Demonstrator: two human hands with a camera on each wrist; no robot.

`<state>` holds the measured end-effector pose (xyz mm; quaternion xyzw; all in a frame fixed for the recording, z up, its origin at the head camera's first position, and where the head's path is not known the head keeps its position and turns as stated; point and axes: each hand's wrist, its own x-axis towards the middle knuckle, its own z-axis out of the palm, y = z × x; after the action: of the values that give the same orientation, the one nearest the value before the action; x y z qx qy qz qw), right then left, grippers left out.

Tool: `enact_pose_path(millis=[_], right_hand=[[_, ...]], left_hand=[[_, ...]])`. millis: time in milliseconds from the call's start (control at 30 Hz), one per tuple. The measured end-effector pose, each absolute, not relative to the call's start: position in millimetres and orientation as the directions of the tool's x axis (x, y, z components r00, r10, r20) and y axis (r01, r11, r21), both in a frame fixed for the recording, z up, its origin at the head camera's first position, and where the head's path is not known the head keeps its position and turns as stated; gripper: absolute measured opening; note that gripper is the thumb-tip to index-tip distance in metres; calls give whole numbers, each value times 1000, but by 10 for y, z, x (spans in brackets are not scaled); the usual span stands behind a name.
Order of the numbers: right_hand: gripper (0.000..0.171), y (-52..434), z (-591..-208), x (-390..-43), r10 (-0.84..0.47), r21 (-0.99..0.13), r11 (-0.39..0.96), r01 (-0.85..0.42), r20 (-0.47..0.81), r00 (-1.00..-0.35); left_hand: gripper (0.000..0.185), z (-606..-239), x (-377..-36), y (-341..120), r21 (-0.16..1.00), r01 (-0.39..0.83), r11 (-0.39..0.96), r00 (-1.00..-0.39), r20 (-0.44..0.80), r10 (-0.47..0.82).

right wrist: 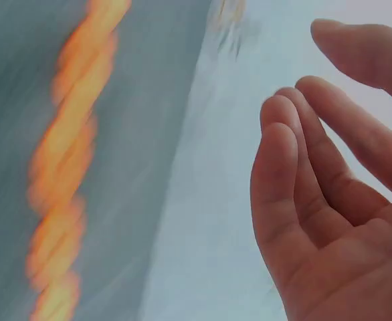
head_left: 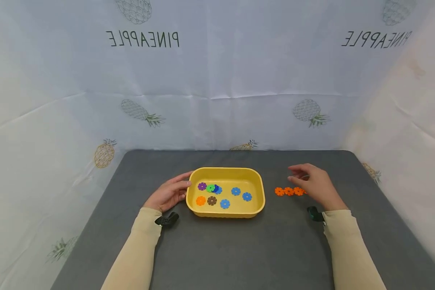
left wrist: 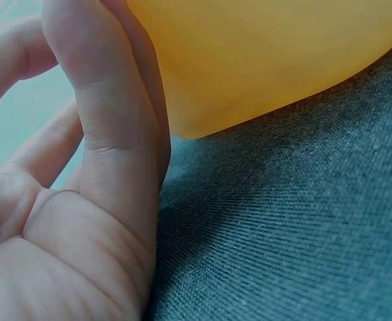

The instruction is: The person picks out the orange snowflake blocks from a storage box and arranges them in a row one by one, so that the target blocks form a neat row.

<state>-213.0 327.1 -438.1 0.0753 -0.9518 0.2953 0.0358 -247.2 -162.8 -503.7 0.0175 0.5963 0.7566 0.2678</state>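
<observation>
A yellow plastic tray (head_left: pixel 224 213) stands on the dark tabletop, holding several notched discs: a purple disc (head_left: pixel 201 186), a green disc (head_left: pixel 210 188), an orange disc (head_left: pixel 201 200), a brown disc (head_left: pixel 212 200) and blue discs (head_left: pixel 225 204). At the tray's left end, my left hand (head_left: pixel 168 192) touches the wall with loosely extended fingers; its fingers (left wrist: pixel 116 120) lie alongside the yellow side in the left wrist view. To the right, a row of joined orange discs (head_left: pixel 288 191) lies on the table. My right hand (head_left: pixel 317 184) hovers above its right end, thumb and fingers apart, holding nothing.
A dark grey cloth-like surface (head_left: pixel 246 249) covers the table. Behind it and at both sides hangs a pale curtain (head_left: pixel 217 121) printed with pineapples. Each wrist carries a dark strap device, one on the left wrist (head_left: pixel 166 220).
</observation>
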Motion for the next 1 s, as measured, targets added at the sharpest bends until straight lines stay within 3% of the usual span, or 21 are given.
enact_pose_path(millis=[267, 500, 700, 1000], right_hand=[[39, 2183, -4071, -2430, -432, -513, 760, -399, 59, -900], [39, 1343, -4046, -2554, -678, -469, 669, -577, -66, -733], [40, 880, -4215, -2603, -752, -446, 635, -631, -168, -638], [45, 578, -4356, -2613, -770, -420, 629, -655, -219, -599]], left_hand=[[61, -5049, -2491, -1652, 909, -389, -149, -857, -297, 421], [58, -5034, -2494, -1649, 900, -403, -168, -855, -305, 419], [56, -5028, -2503, -1645, 903, -391, -176, -850, -281, 446], [55, -5031, -2499, -1684, 904, -383, -189, -843, -259, 472]])
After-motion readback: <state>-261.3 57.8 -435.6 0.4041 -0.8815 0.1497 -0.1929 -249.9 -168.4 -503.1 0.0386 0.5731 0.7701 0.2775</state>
